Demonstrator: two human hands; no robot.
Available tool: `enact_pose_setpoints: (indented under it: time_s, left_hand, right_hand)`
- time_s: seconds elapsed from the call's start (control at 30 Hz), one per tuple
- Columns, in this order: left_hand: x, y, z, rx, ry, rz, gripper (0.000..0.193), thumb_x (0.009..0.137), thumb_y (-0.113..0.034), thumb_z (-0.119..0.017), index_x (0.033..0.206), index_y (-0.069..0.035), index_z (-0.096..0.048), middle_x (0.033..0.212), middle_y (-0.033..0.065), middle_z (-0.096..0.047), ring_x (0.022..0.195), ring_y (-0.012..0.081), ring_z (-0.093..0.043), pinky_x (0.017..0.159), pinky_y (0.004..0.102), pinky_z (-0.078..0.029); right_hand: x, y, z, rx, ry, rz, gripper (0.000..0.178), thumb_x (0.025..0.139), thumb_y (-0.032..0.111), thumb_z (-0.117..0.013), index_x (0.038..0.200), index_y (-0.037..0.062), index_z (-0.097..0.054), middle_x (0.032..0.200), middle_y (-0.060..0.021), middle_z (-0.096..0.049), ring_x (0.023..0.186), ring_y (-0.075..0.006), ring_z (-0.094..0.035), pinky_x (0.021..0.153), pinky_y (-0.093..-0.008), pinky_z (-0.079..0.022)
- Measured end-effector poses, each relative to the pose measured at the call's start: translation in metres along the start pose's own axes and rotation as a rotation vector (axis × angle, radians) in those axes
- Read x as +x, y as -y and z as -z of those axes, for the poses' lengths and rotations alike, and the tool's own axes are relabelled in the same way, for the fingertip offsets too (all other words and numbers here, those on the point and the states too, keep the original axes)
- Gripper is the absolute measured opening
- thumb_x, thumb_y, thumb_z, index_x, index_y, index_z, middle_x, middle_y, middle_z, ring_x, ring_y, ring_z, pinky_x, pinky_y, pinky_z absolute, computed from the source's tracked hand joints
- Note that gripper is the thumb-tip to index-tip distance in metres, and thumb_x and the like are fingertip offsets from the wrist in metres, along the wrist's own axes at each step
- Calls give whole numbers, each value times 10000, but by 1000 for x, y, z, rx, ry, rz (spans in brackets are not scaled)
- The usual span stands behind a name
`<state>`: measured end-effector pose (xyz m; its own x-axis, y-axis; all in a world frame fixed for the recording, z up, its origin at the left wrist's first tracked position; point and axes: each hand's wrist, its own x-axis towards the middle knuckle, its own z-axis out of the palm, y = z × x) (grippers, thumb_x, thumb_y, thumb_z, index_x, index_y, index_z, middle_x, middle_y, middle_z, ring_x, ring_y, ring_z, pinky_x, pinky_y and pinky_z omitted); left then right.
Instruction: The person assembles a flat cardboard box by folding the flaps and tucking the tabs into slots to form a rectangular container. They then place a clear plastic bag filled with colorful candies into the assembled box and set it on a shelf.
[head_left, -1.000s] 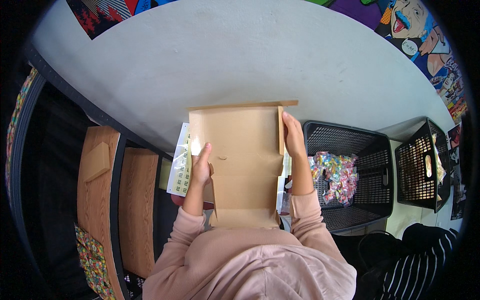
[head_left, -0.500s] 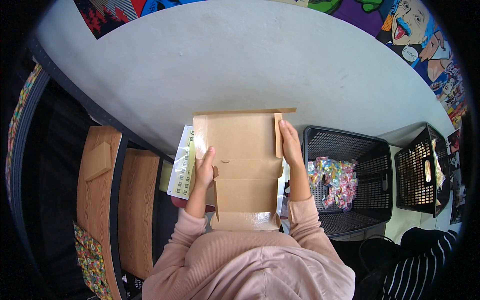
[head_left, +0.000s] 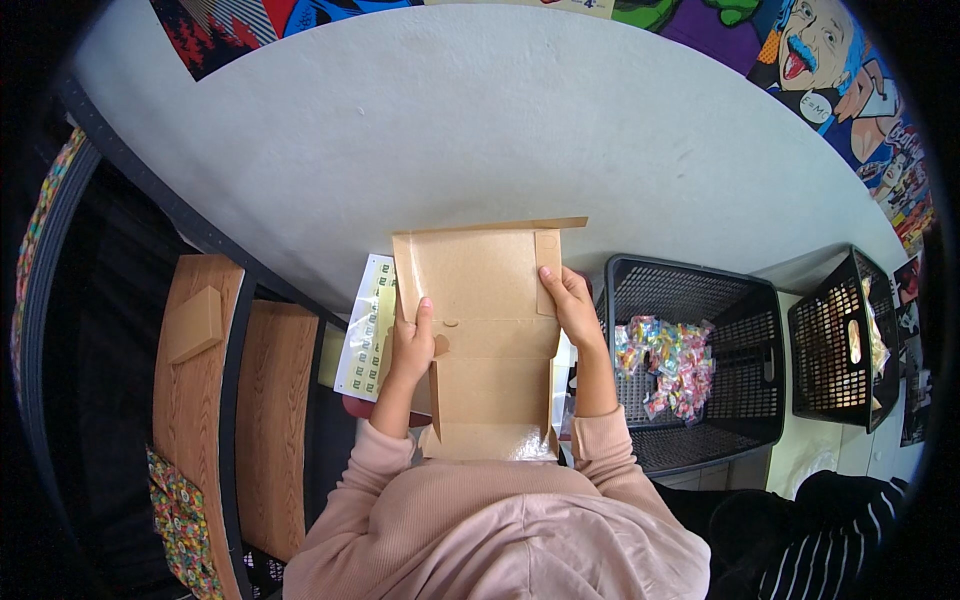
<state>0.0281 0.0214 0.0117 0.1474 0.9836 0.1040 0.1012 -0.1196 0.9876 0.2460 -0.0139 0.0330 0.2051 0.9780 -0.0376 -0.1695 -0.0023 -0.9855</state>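
A brown cardboard box, unfolded with its lid panel and side flaps spread, is held in front of my body. My left hand grips its left edge, thumb lying on the inner face and fingers hidden behind. On the opposite side my right hand is closed on the lid's right flap, pressing it inward with the thumb. The far flap stands up along the top edge. Toward my chest, the lower panel has its narrow sides raised.
A sheet of stickers lies partly behind the box. To the right, a black crate holds colourful small packets, beside a smaller black basket. Wooden shelves stand left, with a small closed cardboard box on one.
My right hand has moved slightly left and down, and the lid's right flap has folded further inward, now lying flatter. My left hand stays nearly in place.
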Motion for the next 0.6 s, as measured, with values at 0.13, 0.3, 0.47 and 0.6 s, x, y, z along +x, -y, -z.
enact_pose_setpoints:
  time_s: [0.13,0.3,0.47,0.6]
  left_hand:
    - [2,-21,-5,120,27,-278,559,823,-79,-397,1306,9,-130,1326,156,-235,1203,224,-274,978,299,-228]
    - [13,-22,8,-49,201,-363,509,868,-207,-329,1309,-25,-151,1335,128,-234,1213,226,-268,992,324,-224]
    - [36,-25,22,-614,275,-11,419,904,-365,-238,1188,-70,-325,1254,102,-354,1162,174,-335,935,336,-318]
    - [41,-33,16,-569,274,95,490,895,-393,-287,1221,-27,-305,1220,119,-383,1107,180,-383,913,307,-326]
  right_hand:
    - [1,-1,1,-19,-1,13,334,864,256,-456,989,-45,-527,894,-72,-582,788,-91,-532,694,-220,-421]
    - [3,0,1,43,-5,-10,322,861,248,-463,987,-41,-530,881,-65,-586,782,-86,-531,691,-218,-421]
    - [5,-1,0,67,0,20,325,861,257,-460,981,-36,-535,873,-60,-586,777,-83,-530,690,-213,-420]
    - [6,0,0,51,2,47,331,860,268,-461,981,-31,-536,873,-53,-583,781,-82,-527,698,-212,-416]
